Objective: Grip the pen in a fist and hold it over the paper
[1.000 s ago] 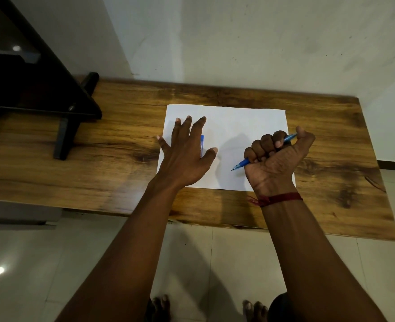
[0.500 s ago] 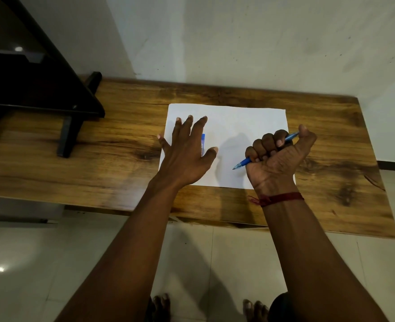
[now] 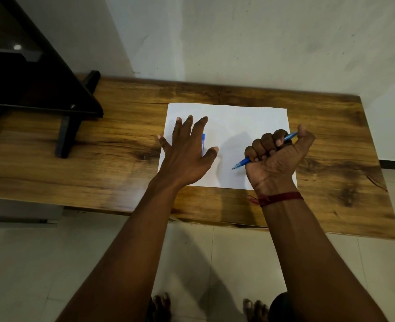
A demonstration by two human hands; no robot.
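One pen (image 3: pixel 243 162) in right hand (image 3: pixel 278 159), one paper sheet (image 3: pixel 233 122) under left hand (image 3: pixel 187 154).

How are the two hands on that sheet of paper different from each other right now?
The left hand lies flat with fingers spread on the paper; the right hand is curled into a fist. The left hand grips nothing, though a small blue piece shows beside its fingers; the right hand grips a blue pen, tip pointing down towards the sheet. Only the right wrist wears a red thread band. Both are over the same sheet.
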